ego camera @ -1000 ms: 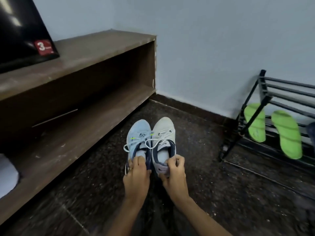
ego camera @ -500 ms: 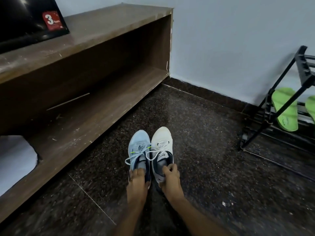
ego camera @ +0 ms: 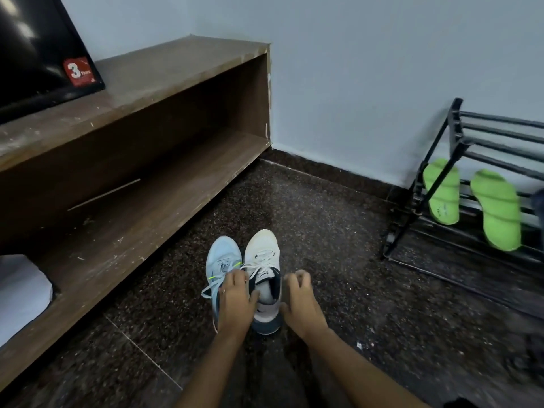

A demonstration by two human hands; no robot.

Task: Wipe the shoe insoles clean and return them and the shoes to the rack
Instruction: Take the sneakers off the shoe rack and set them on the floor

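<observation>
Left grip (ego camera: 235, 301) rests on the shoes (ego camera: 262, 250); right grip (ego camera: 297, 301) hangs empty, loosely curled, beside them. Likely light and soft: pinch the heel collars.

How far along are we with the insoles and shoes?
Done, apparently: the green insoles lie on the rack's lower bars; whether they were wiped I cannot tell. In hand: the left hand rests on the blue shoe, and the right hand is beside the white shoe, gripping nothing. Left: both shoes stand on the floor, not yet racked.
</observation>
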